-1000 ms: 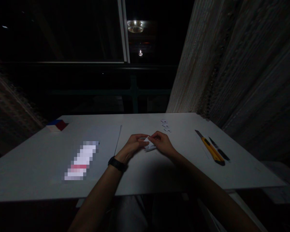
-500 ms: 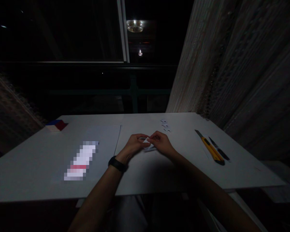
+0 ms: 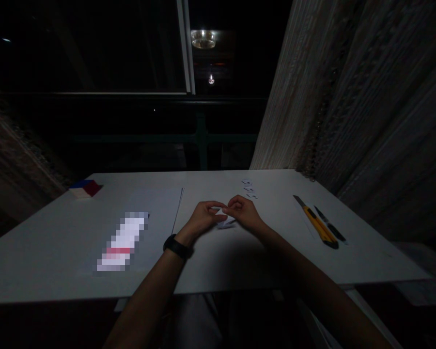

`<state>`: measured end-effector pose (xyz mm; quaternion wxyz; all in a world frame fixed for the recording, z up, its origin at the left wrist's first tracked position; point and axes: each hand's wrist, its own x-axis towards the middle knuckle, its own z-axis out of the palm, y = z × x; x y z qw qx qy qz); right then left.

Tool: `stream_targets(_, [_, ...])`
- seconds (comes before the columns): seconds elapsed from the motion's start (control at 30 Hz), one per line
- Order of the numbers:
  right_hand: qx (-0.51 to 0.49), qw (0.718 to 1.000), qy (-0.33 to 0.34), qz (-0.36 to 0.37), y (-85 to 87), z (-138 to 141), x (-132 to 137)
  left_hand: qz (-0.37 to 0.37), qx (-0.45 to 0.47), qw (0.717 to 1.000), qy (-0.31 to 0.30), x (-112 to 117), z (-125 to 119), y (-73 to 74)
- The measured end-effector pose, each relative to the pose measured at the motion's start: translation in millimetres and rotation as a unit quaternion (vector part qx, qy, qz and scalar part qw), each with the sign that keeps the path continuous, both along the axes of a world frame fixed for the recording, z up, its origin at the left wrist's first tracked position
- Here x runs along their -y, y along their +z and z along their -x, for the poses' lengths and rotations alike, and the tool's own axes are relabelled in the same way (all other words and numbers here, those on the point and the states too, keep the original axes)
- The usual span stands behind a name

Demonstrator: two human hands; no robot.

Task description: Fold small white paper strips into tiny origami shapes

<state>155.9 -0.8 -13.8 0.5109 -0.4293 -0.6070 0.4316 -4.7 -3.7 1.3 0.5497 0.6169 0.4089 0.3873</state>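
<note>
Between my two hands, low over the middle of the table, is a small folded piece of white paper (image 3: 226, 223). My left hand (image 3: 202, 216), with a dark band on its wrist, pinches the paper from the left. From the other side my right hand (image 3: 244, 212) grips its upper part, thumb and fingertips close to those of the left. Fingers cover much of the paper, so its full shape is hidden.
On the white table (image 3: 276, 264), a yellow utility knife (image 3: 319, 225) and a dark pen-like knife (image 3: 330, 225) lie right. Small paper pieces (image 3: 249, 189) sit beyond my hands. Left are paper sheets (image 3: 163, 208), a blurred-out bright phone-like object (image 3: 121, 242) and a coloured cube (image 3: 85, 189).
My right hand's fingers have shifted slightly up and rounded more, showing a little more of the folded paper. The left hand stays nearly still.
</note>
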Motion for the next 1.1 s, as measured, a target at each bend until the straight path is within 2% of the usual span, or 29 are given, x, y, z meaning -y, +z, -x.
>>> stream_targets(0.13, [-0.025, 0.999, 0.029, 0.015, 0.0, -4, -1, -0.001, 0.0, 1.0, 0.01, 1, -1, 1.1])
stream_targets(0.47, [-0.032, 0.999, 0.038, 0.022, -0.6, -5, -2, -0.018, -0.007, 1.0, -0.003, 3, 0, 7.0])
stream_targets(0.57, [-0.028, 0.998, 0.046, 0.015, 1.0, -5, -1, -0.051, -0.013, 0.999, 0.014, 0, 0, 4.1])
stream_targets(0.73, [-0.018, 0.998, 0.053, 0.014, 3.0, -3, 1, -0.154, -0.106, 0.979, 0.075, -2, -2, -1.9])
stream_targets(0.83, [-0.011, 0.998, 0.058, 0.018, 3.9, -2, 2, -0.196, -0.143, 0.968, 0.071, -2, -2, -2.9])
stream_targets(1.1, [-0.027, 0.996, 0.085, 0.029, 3.7, -4, 3, -0.228, -0.169, 0.956, 0.069, -2, -1, -3.9])
